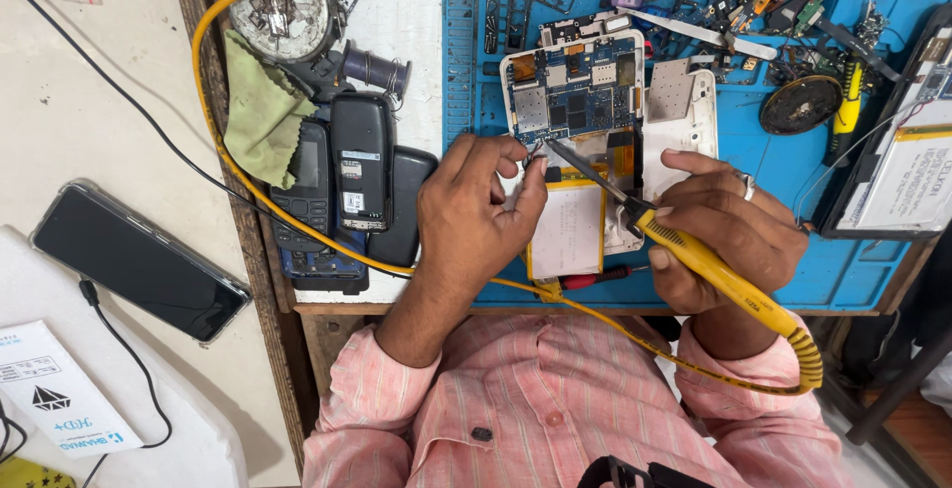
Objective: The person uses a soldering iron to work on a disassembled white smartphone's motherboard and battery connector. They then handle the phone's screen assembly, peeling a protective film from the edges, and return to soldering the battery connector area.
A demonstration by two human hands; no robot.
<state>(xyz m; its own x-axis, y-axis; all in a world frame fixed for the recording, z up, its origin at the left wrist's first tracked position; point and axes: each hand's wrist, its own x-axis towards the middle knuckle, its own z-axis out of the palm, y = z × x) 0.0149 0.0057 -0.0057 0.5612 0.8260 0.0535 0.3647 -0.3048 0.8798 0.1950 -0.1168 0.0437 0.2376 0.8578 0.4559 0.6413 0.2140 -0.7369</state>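
Observation:
An opened white phone [595, 141] lies on the blue work mat [773, 181], its blue circuit board [575, 91] bare above a pale battery [567, 230]. My right hand [729, 230] grips a yellow soldering iron [694, 255], whose thin tip points up-left to the board's lower edge. My left hand [476, 205] rests beside it, thumb and forefinger pinched on a small metal thing [534, 156], maybe solder wire, near the tip. The iron's yellow cord [213, 121] loops across the bench to the left.
Several old dark phones [342, 176] and a green cloth [263, 106] lie left of the mat. A black smartphone [139, 260] on a cable sits at far left. Loose boards, a yellow-handled tool [846, 111] and a dismantled device [907, 166] crowd the mat's right side. A red screwdriver [593, 277] lies near the front edge.

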